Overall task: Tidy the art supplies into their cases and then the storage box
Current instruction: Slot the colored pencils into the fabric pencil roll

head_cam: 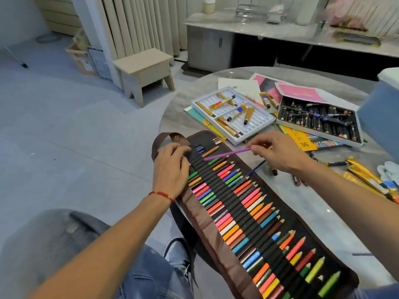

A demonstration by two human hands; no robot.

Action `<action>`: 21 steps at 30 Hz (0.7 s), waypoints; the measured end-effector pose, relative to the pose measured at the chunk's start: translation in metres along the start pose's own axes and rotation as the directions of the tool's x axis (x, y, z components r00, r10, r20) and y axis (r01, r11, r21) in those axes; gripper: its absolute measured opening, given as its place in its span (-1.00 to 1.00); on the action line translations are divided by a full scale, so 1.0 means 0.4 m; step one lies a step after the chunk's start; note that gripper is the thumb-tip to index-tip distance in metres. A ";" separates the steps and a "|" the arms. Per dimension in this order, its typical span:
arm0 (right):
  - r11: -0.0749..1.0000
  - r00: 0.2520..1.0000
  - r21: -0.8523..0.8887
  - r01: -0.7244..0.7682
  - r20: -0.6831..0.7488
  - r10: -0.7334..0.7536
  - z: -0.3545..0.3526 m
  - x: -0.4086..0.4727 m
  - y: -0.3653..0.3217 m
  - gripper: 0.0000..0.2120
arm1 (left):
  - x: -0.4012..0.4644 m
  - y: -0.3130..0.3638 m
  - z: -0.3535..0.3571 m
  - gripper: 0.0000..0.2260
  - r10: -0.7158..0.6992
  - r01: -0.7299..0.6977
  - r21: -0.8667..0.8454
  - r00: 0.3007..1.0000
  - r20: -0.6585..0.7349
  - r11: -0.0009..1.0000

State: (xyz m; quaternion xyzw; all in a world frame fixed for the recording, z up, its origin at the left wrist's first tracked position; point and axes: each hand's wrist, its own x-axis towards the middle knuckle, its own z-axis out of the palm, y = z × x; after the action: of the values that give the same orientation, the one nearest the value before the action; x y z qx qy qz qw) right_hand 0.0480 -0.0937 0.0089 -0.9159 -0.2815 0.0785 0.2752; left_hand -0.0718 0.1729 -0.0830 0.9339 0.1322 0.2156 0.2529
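The round desk carries an unrolled pencil roll case filled with coloured pencils, a white paint tray and a crayon box. The left hand rests on the case's far end, fingers curled, grip contents not discernible. The right hand pinches a purple pencil above the case's far slots.

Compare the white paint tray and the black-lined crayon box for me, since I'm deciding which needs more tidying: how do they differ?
The white paint tray is mostly bare slots, with a few gold tubes lying askew; the crayon box is nearly full of dark sticks, a few lying crosswise on top. The paint tray is white inside, the crayon box black. The crayon box sits right of the paint tray. Both are open, rectangular and lie flat on the round table.
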 end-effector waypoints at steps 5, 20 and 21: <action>0.993 1.000 -0.113 0.031 0.002 -0.031 -0.016 0.024 0.047 -0.86 | -0.018 -0.003 0.021 -0.74 -0.002 0.002 -0.009 1.000 0.008 1.000; 0.970 0.976 -0.142 0.197 0.126 -0.180 0.004 0.133 0.043 -0.85 | -0.021 -0.008 0.029 -0.77 -0.040 0.040 -0.001 0.999 0.018 0.999; 0.969 0.977 -0.149 0.198 0.106 -0.183 0.013 0.137 0.042 -0.86 | -0.022 -0.008 0.030 -0.77 -0.038 0.038 0.003 0.999 0.017 0.999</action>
State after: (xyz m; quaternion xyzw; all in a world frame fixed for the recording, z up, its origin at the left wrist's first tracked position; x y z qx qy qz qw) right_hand 0.0998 -0.0725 -0.0040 -0.8990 -0.3860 0.0708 0.1943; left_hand -0.0742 0.1676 -0.0968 0.9333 0.1482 0.2026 0.2567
